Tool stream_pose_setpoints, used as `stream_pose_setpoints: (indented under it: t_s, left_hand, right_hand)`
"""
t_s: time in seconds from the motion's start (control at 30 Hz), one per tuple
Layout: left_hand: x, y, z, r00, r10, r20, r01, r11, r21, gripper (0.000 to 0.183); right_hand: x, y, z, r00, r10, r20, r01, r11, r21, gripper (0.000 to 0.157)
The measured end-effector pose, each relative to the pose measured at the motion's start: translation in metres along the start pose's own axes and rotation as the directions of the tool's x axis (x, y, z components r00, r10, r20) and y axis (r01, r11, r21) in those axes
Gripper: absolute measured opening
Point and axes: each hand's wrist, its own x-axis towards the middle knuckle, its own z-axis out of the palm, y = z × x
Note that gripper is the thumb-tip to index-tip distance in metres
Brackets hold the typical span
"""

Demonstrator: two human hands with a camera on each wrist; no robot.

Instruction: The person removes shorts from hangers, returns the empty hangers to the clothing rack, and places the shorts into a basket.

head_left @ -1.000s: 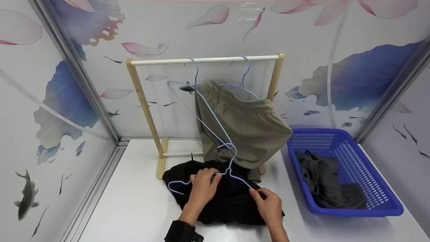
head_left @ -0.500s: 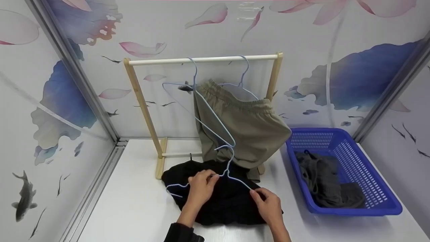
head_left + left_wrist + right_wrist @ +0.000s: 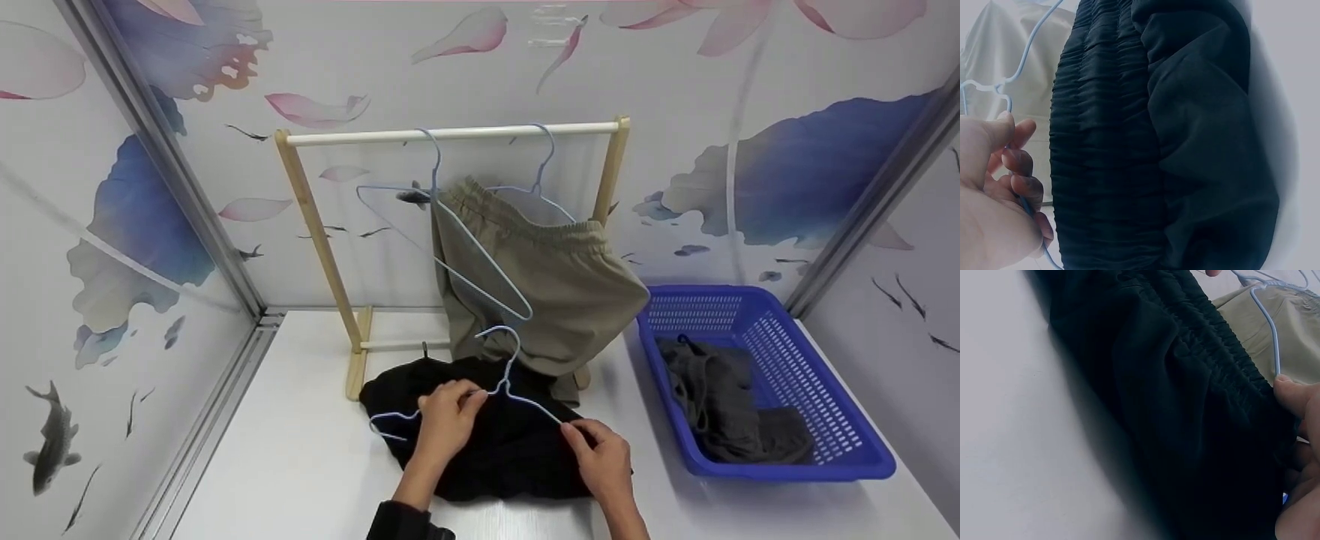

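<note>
A light blue wire hanger [image 3: 533, 404] stands with its hook upward over a black garment with a gathered elastic waistband [image 3: 517, 465]. My left hand [image 3: 444, 424] grips the hanger's left arm; in the left wrist view its fingers curl round the wire beside the waistband [image 3: 1100, 135]. The right hand [image 3: 604, 456] pinches the far end of the hanger's right arm, right at the waistband's edge. In the right wrist view the thumb presses on the wire [image 3: 1275, 343], and the other fingers are partly hidden behind the black cloth.
Behind the hands stands a clothes rack [image 3: 330, 140] with wooden legs. From its bar hang khaki elastic-waist bottoms [image 3: 547, 292] and another blue hanger [image 3: 480, 247]. A blue basket [image 3: 832, 375] holding dark grey clothing [image 3: 720, 405] stands on the right.
The lower corner of the hanger on the rack has swung up and away from the held hanger's hook, which it overlapped before. Both hands keep nearly the same place and hold.
</note>
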Motion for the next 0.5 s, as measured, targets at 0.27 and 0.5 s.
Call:
stream_pose_setpoints:
  t_s: [0.27,0.5]
  left_hand:
    - [0.0005,-0.0033,-0.0040,1.000,0.005,-0.027,-0.005,1.000,0.008,0.012]
    - [0.0009,-0.0035,-0.0096,0.998,0.029,-0.058,-0.028,0.999,0.022,0.013]
  right_hand:
    - [0.0018,0.0025,-0.0011,0.992,-0.084,-0.097,0.089,0.995,0.040,0.004]
    - [0.0034,0.0039,-0.0051,0.989,-0.063,-0.135,0.070,0.997,0.044,0.004]
